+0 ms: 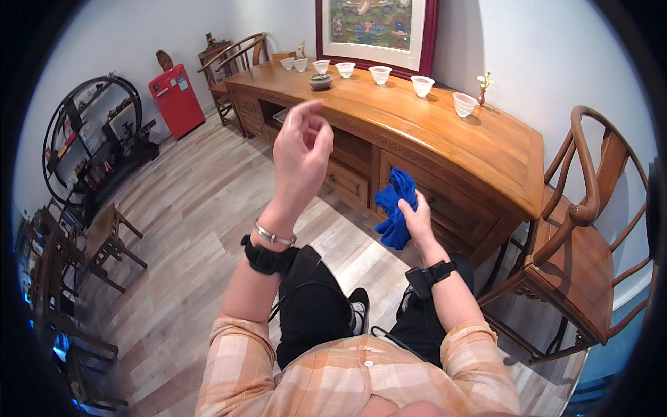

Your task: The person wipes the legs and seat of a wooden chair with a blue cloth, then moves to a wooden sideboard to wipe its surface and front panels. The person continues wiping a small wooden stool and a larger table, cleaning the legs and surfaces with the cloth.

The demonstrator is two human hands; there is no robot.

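My right hand (418, 219) grips a bunched blue cloth (396, 208) in front of the wooden sideboard's drawers. My left hand (304, 140) is raised before the sideboard (469, 151), its fingers loosely curled and nothing visible in them. Part of its palm is hidden from this angle. Several white translucent bowls stand in a row along the sideboard top, from a small bowl (287, 63) at the far left to a bowl (464, 104) at the right. Beyond my left fingertips sits a small grey lidded pot (320, 81).
A wooden armchair (573, 260) stands close on my right, another armchair (245, 57) beyond the sideboard's far end. A small vase (483, 94) and a framed picture (427, 47) are at the wall. Leftward are a red fridge (177, 101), round shelf (94, 135) and wooden stool (101, 234).
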